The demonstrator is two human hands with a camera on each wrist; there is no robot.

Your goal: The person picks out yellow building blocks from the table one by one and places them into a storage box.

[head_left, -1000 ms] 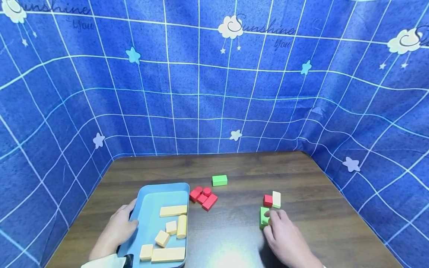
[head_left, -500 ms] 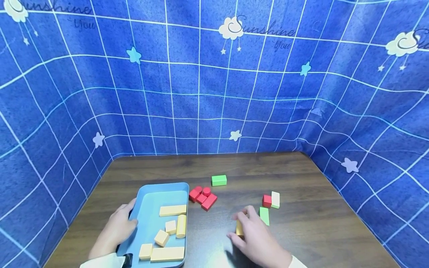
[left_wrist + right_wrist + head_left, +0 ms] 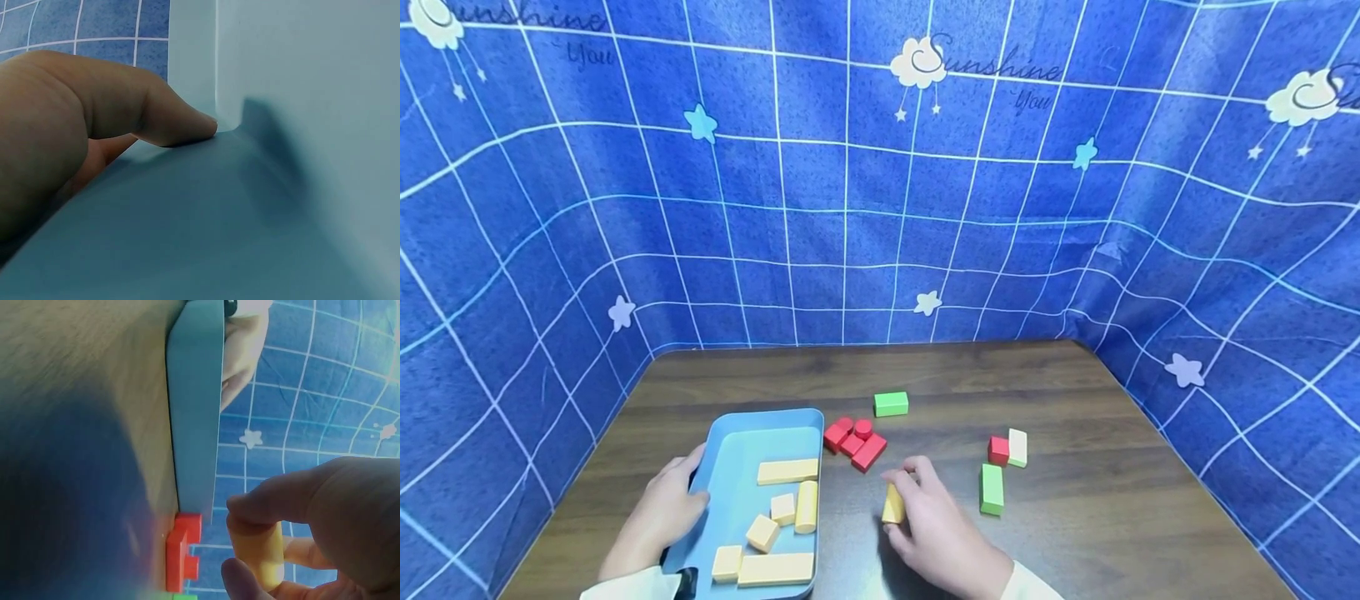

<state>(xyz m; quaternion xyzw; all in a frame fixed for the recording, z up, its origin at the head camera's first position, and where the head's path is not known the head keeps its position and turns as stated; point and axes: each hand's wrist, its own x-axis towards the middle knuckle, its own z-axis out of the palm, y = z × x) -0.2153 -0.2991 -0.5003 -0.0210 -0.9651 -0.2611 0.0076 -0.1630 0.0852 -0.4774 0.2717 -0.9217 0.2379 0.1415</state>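
My left hand (image 3: 658,512) grips the left wall of a blue tray (image 3: 726,483). In the left wrist view its thumb (image 3: 156,109) lies over the tray's rim. Several pale yellow wooden blocks lie in the tray, among them a long block (image 3: 777,570) and a cylinder (image 3: 806,507). Right of the tray, my right hand (image 3: 943,533) pinches another yellow cylinder (image 3: 892,504) between thumb and fingers. The right wrist view shows that held cylinder (image 3: 259,550) in front of the curtain, with the tray's side wall (image 3: 197,412) beyond.
Red blocks (image 3: 868,452) cluster by the tray's right edge, with a green block (image 3: 891,404) behind them. Farther right are a second green block (image 3: 992,490), a red cube (image 3: 998,451) and a pale block (image 3: 1017,447). A blue curtain (image 3: 865,233) surrounds the wooden table (image 3: 760,375).
My right hand has moved left from beside the right green block toward the tray, carrying the yellow cylinder. The left hand and tray have stayed in place.
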